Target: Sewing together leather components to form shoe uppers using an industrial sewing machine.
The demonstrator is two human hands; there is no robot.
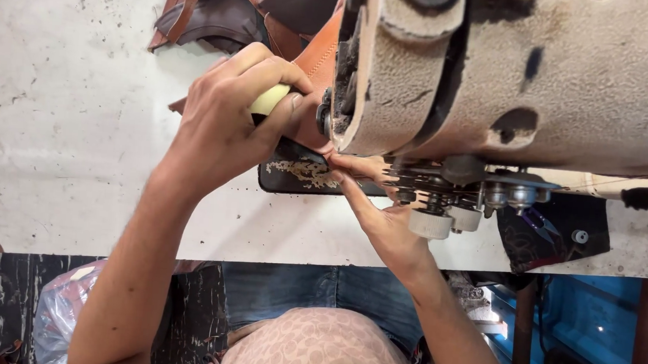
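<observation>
At the head of a worn, cream-coloured sewing machine (544, 83), seen from the head camera, the person's two hands meet over a black plate (297, 179) set in the white table (63, 110).

The left hand (229, 122) is curled in a grasp: thumb and forefinger pinch a small pale yellow tool (270, 98), and the heel of the hand lies over the tan leather piece (319, 60). That leather runs from just beyond the left knuckles up against the machine's face and under its head; how far it reaches beneath cannot be seen. The right hand (382, 216) comes in from below, fingers stretched flat and together, their tips pressing at the spot just under the machine's head, touching or almost touching the left thumb. It holds nothing that shows; it is open and pressing.

Beyond the left hand, well past the knuckles, lies a heap of darker brown leather parts (222, 11). To the right of the right hand hang the machine's metal discs and knobs (444, 205).

The tan leather looks stiff enough to keep a curve yet able to bend, light, and smooth on its face, so it may slide under a loose touch. By that look, the firm places to hold it are flat on its surface close to the machine's head, and along the free edge near the left hand.
</observation>
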